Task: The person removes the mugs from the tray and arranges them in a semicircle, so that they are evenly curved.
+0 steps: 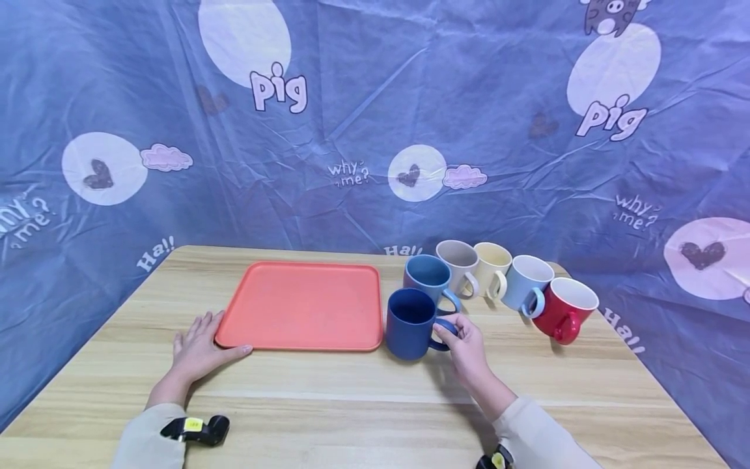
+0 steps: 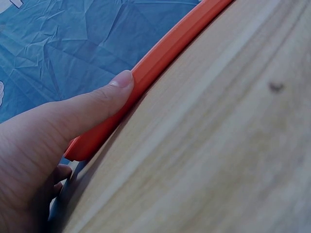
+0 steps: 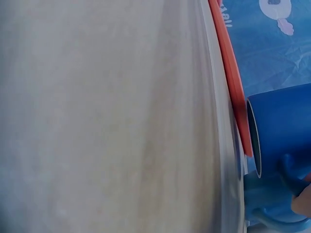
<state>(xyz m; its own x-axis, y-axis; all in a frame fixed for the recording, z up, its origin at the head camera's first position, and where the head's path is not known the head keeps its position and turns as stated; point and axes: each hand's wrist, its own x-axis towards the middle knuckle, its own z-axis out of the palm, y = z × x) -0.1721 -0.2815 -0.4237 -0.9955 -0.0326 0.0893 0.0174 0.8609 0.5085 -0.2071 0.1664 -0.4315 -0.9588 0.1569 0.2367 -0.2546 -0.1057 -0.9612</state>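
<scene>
My right hand pinches the handle of a dark blue mug, held upright by the front right corner of a coral-red tray. Whether the mug's base touches the table I cannot tell. The right wrist view shows the mug beside the tray's rim. My left hand rests at the tray's front left corner with fingers spread. In the left wrist view its straight thumb touches the outside of the rim; the other fingers are mostly hidden.
Right behind the held mug stands a medium blue mug. A grey mug, a cream mug, a light blue mug and a red mug curve off to the right. Patterned blue cloth hangs behind the wooden table.
</scene>
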